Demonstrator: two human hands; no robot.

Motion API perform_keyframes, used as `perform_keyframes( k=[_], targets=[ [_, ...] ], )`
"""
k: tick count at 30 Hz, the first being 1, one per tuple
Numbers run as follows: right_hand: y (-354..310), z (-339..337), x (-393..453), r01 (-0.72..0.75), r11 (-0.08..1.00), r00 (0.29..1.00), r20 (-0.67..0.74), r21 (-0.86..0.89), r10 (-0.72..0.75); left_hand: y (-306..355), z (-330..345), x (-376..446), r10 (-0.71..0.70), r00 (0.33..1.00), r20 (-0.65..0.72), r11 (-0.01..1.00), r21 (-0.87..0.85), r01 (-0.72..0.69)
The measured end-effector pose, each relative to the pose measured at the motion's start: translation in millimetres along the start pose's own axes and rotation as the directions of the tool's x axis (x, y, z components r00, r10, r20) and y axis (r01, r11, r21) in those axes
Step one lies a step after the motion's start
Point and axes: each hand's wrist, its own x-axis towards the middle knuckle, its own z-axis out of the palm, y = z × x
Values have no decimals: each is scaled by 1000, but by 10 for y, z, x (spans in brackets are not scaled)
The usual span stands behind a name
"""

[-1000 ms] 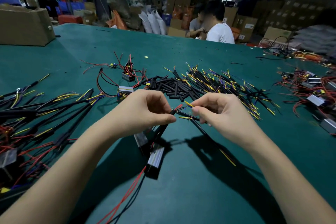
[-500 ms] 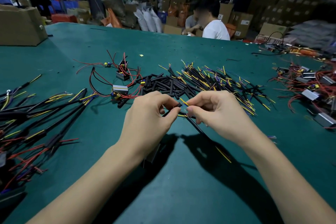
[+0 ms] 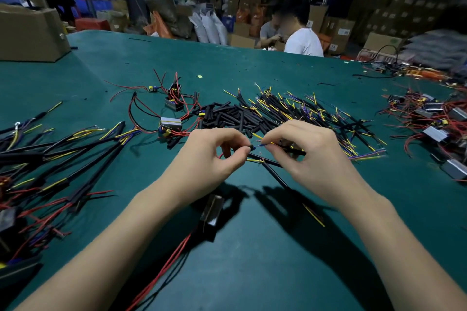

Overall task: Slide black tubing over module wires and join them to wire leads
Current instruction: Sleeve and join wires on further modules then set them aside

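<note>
My left hand pinches the end of a module wire sheathed in black tubing between thumb and forefinger. My right hand pinches a black wire lead with bare blue and yellow strands, tip to tip with the tubing end. The silver-and-black module hangs below my left hand, tilted, with red wires trailing toward me. A second black lead runs down under my right hand. Loose tubing pieces lie just beyond my hands.
A heap of black leads with yellow and blue tips lies beyond my right hand. Joined assemblies spread at the left, several modules at the right. A cardboard box stands far left. Two people sit beyond the green table.
My hands have drawn a little apart, baring the blue and yellow strands between the tubing end and the lead. The module under my left hand swung slightly.
</note>
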Motion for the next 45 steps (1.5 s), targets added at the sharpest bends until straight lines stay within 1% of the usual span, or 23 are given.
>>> perform_keyframes(
  k=[4, 9, 11, 15, 23, 26, 28, 31, 40, 45],
  targets=[
    [-16, -34, 10, -9, 997, 1000, -5, 74, 10, -1, -35, 20, -9, 999, 43, 995, -100, 13],
    [-13, -24, 6, -99, 985, 995, 6, 139, 99, 0, -26, 12, -5, 999, 54, 992, -126, 11],
    [-12, -13, 4, -116, 984, 993, 13, 137, 115, -3, -17, 13, -5, 999, 49, 991, -133, 12],
    [-26, 11, 1, -128, 989, 992, 13, 78, 127, -1, -6, 12, -12, 999, 35, 991, -135, 16],
    [-62, 22, 11, -122, 988, 991, -39, 92, 126, 17, -11, 16, -13, 1000, 27, 990, -137, 17],
    [-73, 10, 9, -122, 987, 992, -15, 100, 124, 23, -17, 16, -21, 1000, 20, 989, -146, 24],
    [-82, 10, 6, -120, 990, 993, 1, 73, 120, 24, -20, 19, -24, 999, 22, 988, -149, 27],
    [-93, 12, 9, -122, 991, 992, -18, 56, 124, 33, -19, 20, -24, 999, 28, 988, -152, 28],
    [-115, 40, 28, -130, 984, 990, -47, 121, 136, 30, -24, 26, -31, 999, 36, 982, -186, 37],
    [-124, -11, 28, -142, 979, 989, -9, 143, 145, 29, -10, 9, -25, 999, 28, 982, -187, 30]
  ],
)
